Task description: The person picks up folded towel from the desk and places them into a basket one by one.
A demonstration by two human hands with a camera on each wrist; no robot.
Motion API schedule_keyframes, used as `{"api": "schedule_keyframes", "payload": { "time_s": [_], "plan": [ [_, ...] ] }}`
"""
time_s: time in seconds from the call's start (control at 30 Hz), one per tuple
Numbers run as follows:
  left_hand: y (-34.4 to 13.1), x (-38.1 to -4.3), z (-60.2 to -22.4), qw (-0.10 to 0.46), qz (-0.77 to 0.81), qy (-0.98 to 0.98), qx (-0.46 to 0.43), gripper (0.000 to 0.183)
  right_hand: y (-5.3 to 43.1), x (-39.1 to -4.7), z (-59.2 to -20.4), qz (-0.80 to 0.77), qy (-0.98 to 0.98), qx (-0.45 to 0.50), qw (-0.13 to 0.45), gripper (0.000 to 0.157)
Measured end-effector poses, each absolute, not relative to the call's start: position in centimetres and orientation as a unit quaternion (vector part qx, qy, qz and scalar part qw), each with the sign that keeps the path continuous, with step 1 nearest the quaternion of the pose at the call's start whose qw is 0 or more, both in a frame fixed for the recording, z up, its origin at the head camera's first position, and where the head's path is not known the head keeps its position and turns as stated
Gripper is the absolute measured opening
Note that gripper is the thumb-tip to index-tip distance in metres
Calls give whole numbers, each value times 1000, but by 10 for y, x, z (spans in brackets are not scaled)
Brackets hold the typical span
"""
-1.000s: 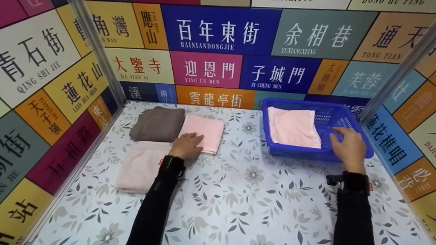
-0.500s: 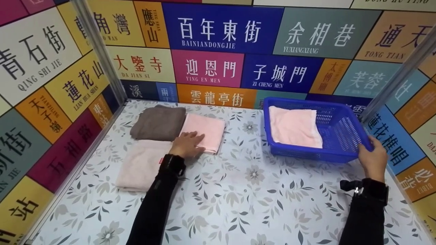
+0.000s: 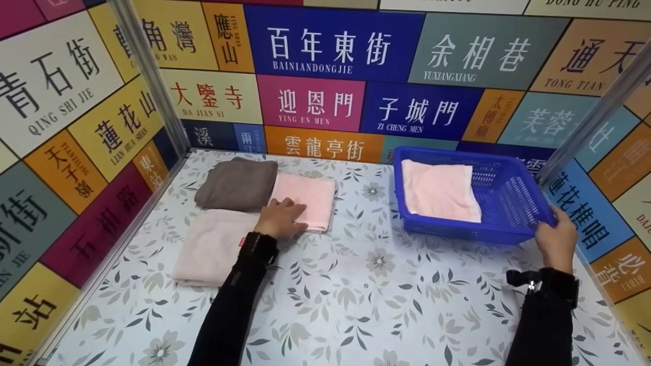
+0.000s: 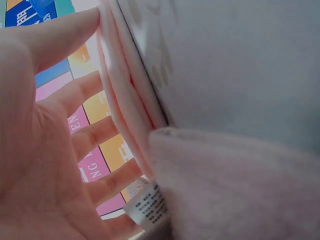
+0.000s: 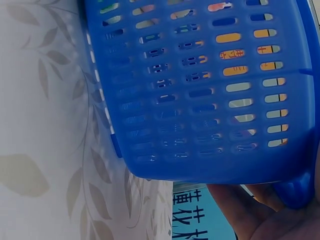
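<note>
L hand [image 3: 280, 219]: fingers spread, resting on folded pink towel [image 3: 311, 192] on surface [image 3: 335, 300], nothing gripped | R hand [image 3: 557, 241]: fingers curled on blue basket [image 3: 457, 230] rim, near-right corner; pink cloth [image 3: 440, 191] lies inside | towel prob light, soft, floppy, so pinch all layers at folded edge imo | basket prob light, stiffish, rim = best hold tbh

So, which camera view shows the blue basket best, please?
The head view: it shows nearly the whole blue basket, with a pink cloth inside. The right wrist view shows only a slotted part, close up; the left wrist view, at most a blue patch, perhaps the basket.
</note>
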State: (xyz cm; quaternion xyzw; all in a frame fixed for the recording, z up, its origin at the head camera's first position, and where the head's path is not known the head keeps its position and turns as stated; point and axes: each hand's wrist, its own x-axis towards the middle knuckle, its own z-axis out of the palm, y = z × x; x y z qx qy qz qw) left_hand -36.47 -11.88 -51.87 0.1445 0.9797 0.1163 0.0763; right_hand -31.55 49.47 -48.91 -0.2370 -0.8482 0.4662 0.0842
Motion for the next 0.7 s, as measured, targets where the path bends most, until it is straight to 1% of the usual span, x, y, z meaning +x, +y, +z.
{"api": "schedule_keyframes", "payload": {
  "time_s": [0.17, 0.3, 0.43, 0.7],
  "plan": [
    [-117, -361, -521, 70, 107, 982, 141, 63, 495, -315, -490, 475, -844, -237, 77, 74],
    [-115, -359, -521, 70, 108, 981, 146, 63, 488, -315, -489, 467, -850, -228, 83, 75],
    [-115, -357, -519, 63, 109, 981, 146, 62, 474, -319, -490, 442, -868, -205, 95, 72],
    [-117, -355, -518, 53, 108, 980, 158, 63, 441, -330, -491, 410, -890, -173, 100, 69]
  ]
}}
